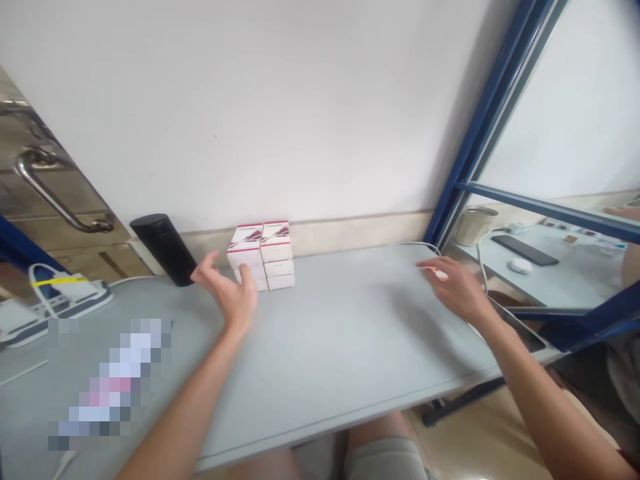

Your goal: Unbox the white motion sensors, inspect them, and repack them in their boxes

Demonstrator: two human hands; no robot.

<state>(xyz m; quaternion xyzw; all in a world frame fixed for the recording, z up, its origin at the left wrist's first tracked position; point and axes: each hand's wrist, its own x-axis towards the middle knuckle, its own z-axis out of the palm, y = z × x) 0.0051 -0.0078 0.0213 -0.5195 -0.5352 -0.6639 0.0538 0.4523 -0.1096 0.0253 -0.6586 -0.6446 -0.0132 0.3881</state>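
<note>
My left hand (227, 290) is raised over the desk, thumb and fingers apart, with nothing in it. It is in front of a block of stacked small white boxes (280, 257) with red-trimmed tops, partly covering the left column. Whether it touches them I cannot tell. Beside its fingertips, a black cylinder (163, 247) stands tilted in the view near the wall. Over the right side of the desk hovers my right hand (463, 290), its fingers closed around a small orange-and-white thing (440, 273), mostly hidden and too small to name.
The grey desk (325, 353) meets a white wall (300, 120). A power strip (60, 313) with white plugs and cables lies at left, near a blurred-out patch (110, 383). At right, a blue frame (480, 127) borders another desk with a black keyboard (525, 249) and white mouse (520, 265).
</note>
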